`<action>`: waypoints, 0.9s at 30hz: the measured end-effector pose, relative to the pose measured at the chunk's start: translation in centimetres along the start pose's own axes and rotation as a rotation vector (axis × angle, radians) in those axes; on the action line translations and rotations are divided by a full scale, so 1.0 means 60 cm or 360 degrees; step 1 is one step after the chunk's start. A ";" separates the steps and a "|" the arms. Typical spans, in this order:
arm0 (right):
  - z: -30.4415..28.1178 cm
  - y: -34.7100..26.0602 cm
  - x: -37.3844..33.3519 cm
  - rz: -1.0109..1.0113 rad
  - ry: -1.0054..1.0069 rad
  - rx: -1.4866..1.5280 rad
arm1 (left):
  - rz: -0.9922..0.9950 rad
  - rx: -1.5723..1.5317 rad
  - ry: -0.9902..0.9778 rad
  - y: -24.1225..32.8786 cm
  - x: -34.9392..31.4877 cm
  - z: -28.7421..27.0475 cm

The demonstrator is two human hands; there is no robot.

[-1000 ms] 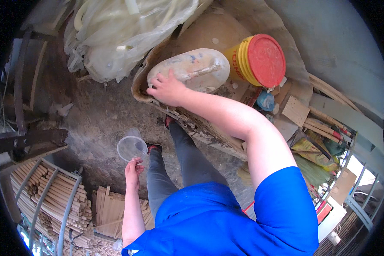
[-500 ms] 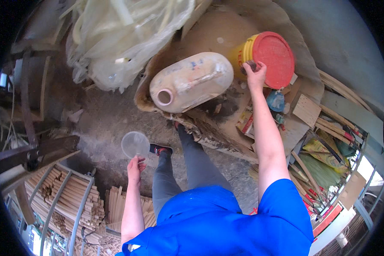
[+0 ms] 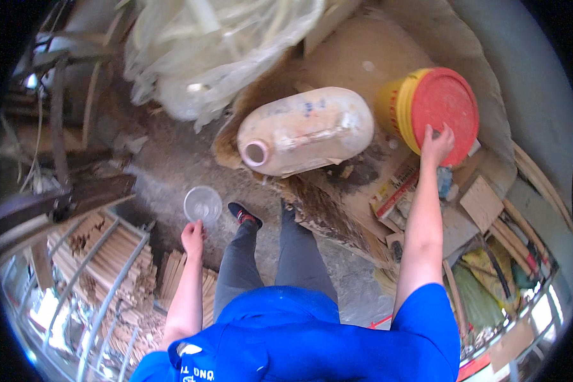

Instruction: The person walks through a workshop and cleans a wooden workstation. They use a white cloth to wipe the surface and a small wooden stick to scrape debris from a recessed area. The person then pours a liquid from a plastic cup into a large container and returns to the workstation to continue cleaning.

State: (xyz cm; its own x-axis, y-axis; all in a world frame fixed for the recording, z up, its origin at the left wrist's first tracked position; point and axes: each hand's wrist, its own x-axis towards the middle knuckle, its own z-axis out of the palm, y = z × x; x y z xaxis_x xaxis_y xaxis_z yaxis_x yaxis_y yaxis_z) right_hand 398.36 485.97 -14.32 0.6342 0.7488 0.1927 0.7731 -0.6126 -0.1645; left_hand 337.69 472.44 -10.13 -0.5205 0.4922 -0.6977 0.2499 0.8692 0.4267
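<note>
Slantwise ahead lies the jug [image 3: 311, 130], its mouth [image 3: 256, 153] nearer the left hand [image 3: 193, 239], pinching a clear cup [image 3: 203, 204], than the right hand [image 3: 437, 148], curled on something dark [image 3: 435, 134].

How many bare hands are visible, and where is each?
2: the left hand holds a clear round plastic container; the right hand is in front of the round red lid of a yellow plastic bucket.

From the person's head, the left camera looked steeply down through a wide fisheye lens. The blue shirt [image 3: 286, 337] sat nearest, along the lower edge; the left hand [image 3: 193, 240], right hand [image 3: 437, 148] and floor [image 3: 162, 175] lay farther off.
</note>
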 end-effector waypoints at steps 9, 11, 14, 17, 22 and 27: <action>-0.037 -0.267 -0.238 0.1630 -0.1108 0.2489 | -0.0086 -0.0238 -0.0120 0.021 0.014 0.033; -0.036 -0.297 -0.262 0.1884 -0.1104 0.2599 | -0.0053 -0.0222 -0.0187 0.018 0.014 0.024; -0.027 -0.328 -0.271 0.2018 -0.1119 0.2688 | 0.0019 -0.0090 -0.0298 0.000 0.017 -0.001; -0.016 -0.360 -0.266 0.2011 -0.0978 0.2821 | 0.0185 0.0001 -0.0345 -0.040 0.032 -0.031; 0.021 -0.368 -0.252 0.1972 -0.0768 0.2943 | 0.0376 0.0179 -0.0400 -0.070 0.058 -0.151; 0.016 -0.411 -0.252 0.2004 -0.0619 0.2834 | 0.0173 -0.0047 -0.0133 -0.113 0.068 -0.285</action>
State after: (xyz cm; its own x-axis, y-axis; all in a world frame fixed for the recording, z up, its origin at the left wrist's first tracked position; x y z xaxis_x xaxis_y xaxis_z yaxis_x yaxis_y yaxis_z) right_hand 369.67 489.99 -14.09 0.4468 0.4055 -0.7974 -0.8604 -0.0494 -0.5072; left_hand 319.93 467.72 -6.04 -0.4215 0.5869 -0.6913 0.2762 0.8092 0.5186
